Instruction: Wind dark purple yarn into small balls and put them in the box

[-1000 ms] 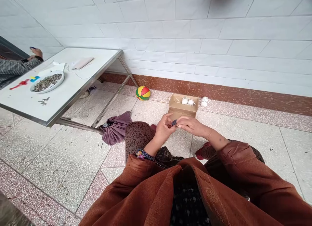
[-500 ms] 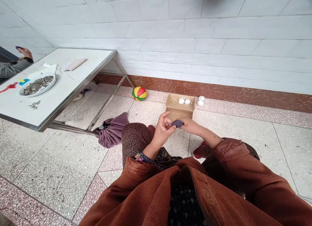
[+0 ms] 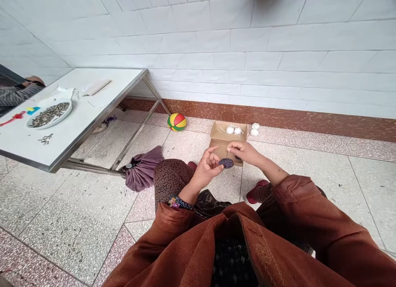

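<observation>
Between the thumb and fingers of my left hand is a small oval ball of dark purple yarn, with its wound strands showing. My right hand is just above and to the right, thumb and forefinger pinched on a thin dark strand that runs up from the ball. Beneath both hands an open cardboard box lies on the floor. White balls of yarn with loose ends lie in its far part. Something dark shows under my right hand, partly hidden by it.
Two more white balls lie right of the box. A striped ball is by the wall. To the left, a white table carries a dish of seeds; a purple bag hangs near its leg. Another person's sleeve is beyond.
My right hand has lifted off the yarn ball and moved slightly up, drawing out a strand. My left hand keeps the ball, now lower. The other person's raised hand has gone down.
</observation>
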The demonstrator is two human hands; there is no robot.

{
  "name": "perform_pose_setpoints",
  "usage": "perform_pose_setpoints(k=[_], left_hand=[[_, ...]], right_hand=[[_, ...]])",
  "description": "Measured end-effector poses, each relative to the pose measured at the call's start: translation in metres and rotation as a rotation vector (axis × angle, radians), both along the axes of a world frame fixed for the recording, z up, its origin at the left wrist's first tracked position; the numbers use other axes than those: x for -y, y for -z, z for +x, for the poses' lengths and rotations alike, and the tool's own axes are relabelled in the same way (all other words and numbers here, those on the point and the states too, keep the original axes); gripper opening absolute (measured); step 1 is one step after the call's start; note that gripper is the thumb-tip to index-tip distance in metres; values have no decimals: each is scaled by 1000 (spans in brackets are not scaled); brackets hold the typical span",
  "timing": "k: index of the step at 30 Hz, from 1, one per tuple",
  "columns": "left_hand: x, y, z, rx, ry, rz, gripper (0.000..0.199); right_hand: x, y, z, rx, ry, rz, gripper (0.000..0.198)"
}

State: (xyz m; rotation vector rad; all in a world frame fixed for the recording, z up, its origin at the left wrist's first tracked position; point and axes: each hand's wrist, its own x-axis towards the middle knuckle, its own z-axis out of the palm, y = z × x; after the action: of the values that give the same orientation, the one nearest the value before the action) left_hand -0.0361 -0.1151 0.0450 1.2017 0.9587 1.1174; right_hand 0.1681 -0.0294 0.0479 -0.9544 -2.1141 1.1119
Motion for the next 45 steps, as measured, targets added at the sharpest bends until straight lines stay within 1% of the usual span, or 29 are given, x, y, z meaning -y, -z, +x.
perform_pose_setpoints(k=[2,5,8,10,11,13,15,17,18,21,23,26,28,29,30,32,34,35,37,38,40,42,43,45], left_hand=[[-1,-1,1,83,-23,-22,72],[-5,3,0,115,-151,-24,67],[-8,8,-2,32,-235,-10,63],[-8,10,-2,-30,-248,-1,64],[-8,10,-2,-48,-238,3,66],[-8,8,-2,-51,-176,6,69],[-10,3,-2,-20,-66,3,70],[-14,-3,-1,42,24,-13,70],[-17,-7,0,79,40,-24,69],[-33,-14,4,161,-13,-51,64],[-47,-14,6,158,-75,-40,61],[-73,-8,3,67,-145,26,60],[-89,-1,-1,-34,-136,67,62],[-96,2,-3,-68,-103,74,64],[-102,4,-4,-81,-40,73,65],[-112,7,-4,-81,124,54,66],[-119,6,-1,-49,275,28,65],[-123,6,2,-13,310,17,64],[-131,6,7,69,294,-3,62],[-135,6,9,103,254,-13,61],[-144,9,10,123,157,-28,60],[-151,13,9,69,86,-33,59],[-154,15,8,26,72,-31,59],[-156,18,5,-35,101,-27,61]], right_hand=[[5,13,-5,42,-23,-13,20],[22,25,-11,86,-95,81,19],[35,21,-10,94,-213,180,22],[36,11,-6,66,-275,187,23],[34,6,-3,47,-270,184,23],[23,-5,1,19,-202,179,23],[9,-13,3,5,-125,179,22],[-5,-14,2,-12,-90,162,22],[-10,-11,0,-24,-78,140,22],[-13,3,-10,-64,-6,29,25],[-9,12,-17,-71,46,-1,24],[-2,14,-17,-14,-34,87,22],[-5,8,-11,8,-58,146,21],[-10,4,-6,0,-32,160,21],[-16,1,-1,-18,13,166,21],[-30,0,8,-58,126,170,21],[-43,5,13,-71,224,155,22],[-47,10,13,-63,258,132,23],[-49,20,11,-27,293,67,24],[-47,24,9,1,278,38,24],[-42,27,6,39,223,41,25],[-37,24,7,48,178,76,26],[-36,21,9,38,180,97,25],[-37,15,15,3,229,129,24]])
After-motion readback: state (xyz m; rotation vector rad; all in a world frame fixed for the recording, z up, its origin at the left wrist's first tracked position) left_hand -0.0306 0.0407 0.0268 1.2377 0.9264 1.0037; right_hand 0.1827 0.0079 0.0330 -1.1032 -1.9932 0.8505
